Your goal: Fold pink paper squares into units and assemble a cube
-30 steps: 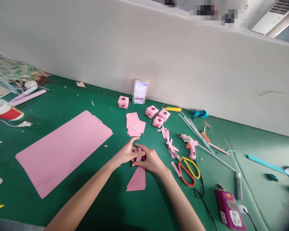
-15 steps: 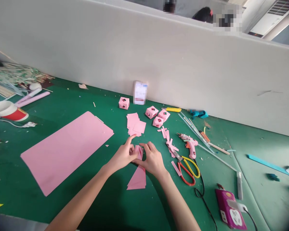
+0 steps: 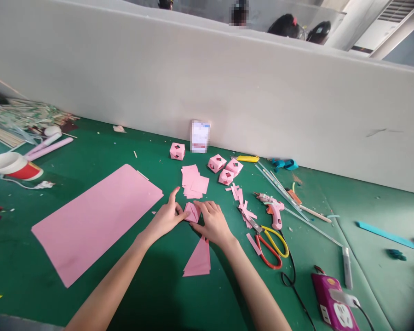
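Together, 2 hands (image 3: 165, 218) (image 3: 213, 224) hold folded paper (image 3: 192, 213).

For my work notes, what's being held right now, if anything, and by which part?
A small folded pink paper piece, held between both hands: the left hand at its left edge, the right hand at its right side.

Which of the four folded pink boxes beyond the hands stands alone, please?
The leftmost box; the other three boxes sit clustered to its right.

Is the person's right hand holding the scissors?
No, the scissors lie on the green table, apart from the right hand, which touches the folded pink paper.
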Available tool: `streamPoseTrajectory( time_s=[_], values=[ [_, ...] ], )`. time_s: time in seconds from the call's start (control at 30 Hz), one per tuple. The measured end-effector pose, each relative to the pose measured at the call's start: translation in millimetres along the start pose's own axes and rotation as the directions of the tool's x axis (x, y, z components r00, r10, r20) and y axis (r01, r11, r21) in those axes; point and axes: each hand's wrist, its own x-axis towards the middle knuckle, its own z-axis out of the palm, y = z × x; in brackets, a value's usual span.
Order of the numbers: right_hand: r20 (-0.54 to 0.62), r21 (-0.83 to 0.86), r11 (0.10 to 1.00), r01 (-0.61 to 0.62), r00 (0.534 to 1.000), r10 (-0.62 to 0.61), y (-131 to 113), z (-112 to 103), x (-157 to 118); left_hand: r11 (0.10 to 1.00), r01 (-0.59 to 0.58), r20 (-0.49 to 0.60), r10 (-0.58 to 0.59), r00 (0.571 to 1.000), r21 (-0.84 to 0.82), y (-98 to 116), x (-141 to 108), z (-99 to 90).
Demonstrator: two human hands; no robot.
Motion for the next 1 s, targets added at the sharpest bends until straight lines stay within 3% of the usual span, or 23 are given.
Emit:
streamPoseTrajectory(
  time_s=[0.1, 0.17, 0.27, 0.33, 0.53, 0.73, 1.0],
  values=[
    [0.009, -0.053, 0.998, 0.028, 1.000, -0.027, -2, 1, 2, 0.986, -0.022, -0.057, 0.032, 0.998, 0.162, -1, -7, -4.4],
    [0.012, -0.057, 0.998, 0.033, 0.999, -0.032, -2, 1, 2, 0.970, -0.106, -0.059, 0.121, 0.991, 0.220, -4, -9, -6.7],
    [0.024, -0.041, 0.999, 0.030, 0.999, -0.029, -2, -1, 2, 0.945, -0.248, -0.052, 0.264, 0.963, 0.214, -9, -9, -8.2],
    [0.032, -0.029, 0.999, 0.021, 0.999, -0.020, -3, -2, 3, 0.939, -0.283, -0.053, 0.298, 0.953, 0.194, -9, -8, -7.9],
    [0.051, -0.010, 1.000, 0.008, 0.999, -0.008, -6, -7, 7, 0.931, -0.310, 0.030, 0.310, 0.950, 0.194, -2, -9, -8.0],
    [0.105, -0.065, 0.997, 0.040, 0.994, -0.033, -12, -6, 15, 0.976, -0.182, 0.039, 0.178, 0.983, 0.121, -2, -12, -12.3],
    [0.124, 0.151, 0.985, -0.084, 0.990, 0.066, -3, -16, -2, 0.983, -0.165, 0.038, 0.163, 0.986, 0.078, 0, -13, -11.4]
  ],
)
